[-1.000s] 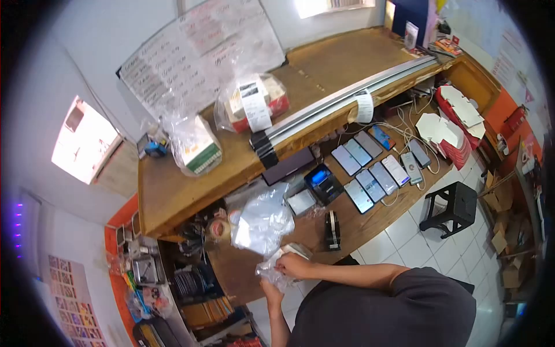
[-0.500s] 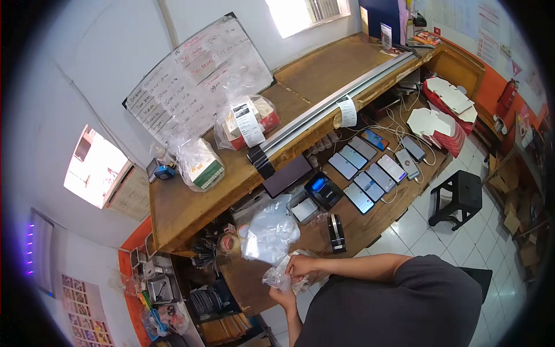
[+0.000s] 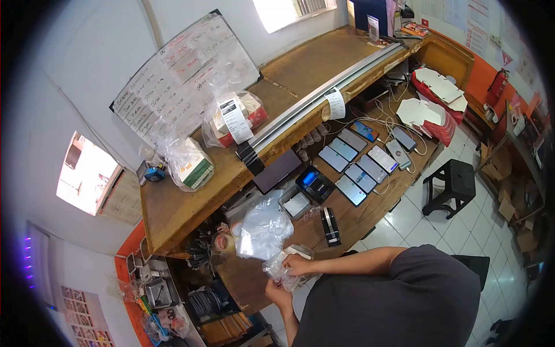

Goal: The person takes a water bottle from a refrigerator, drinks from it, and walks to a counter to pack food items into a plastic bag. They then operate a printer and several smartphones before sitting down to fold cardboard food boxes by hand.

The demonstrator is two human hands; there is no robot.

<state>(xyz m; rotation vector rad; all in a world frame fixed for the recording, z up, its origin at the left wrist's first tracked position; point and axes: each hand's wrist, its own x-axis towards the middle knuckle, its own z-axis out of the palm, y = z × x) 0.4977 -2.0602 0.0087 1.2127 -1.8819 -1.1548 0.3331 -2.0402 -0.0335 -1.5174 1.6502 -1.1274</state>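
At the near edge of the wooden desk, a clear plastic bag point(image 3: 273, 267) with a pale, box-like thing in it lies between my hands. My right hand point(image 3: 297, 265) is closed on the top of the bag, its fingers bent into the plastic. Lower down, my left hand point(image 3: 278, 294) pinches the bag's near side. My hands and the crumpled film hide most of the contents. Just beyond lies a stack of clear plastic bags point(image 3: 263, 228). To the right of the bags stands a black stapler-like device point(image 3: 330, 226).
Several phones point(image 3: 351, 191) with white cables lie on the desk, near a black receipt printer point(image 3: 315, 184) and a small clear tub point(image 3: 295, 204). Tape rolls point(image 3: 221, 243) sit at left. Two bagged boxes point(image 3: 193, 168) stand on the upper shelf. A black stool point(image 3: 450, 188) is at right.
The view has shifted slightly, moving the scene left and up. My right hand has shifted over the bag, and more of the pale contents shows behind it. Both hands stay on the plastic.
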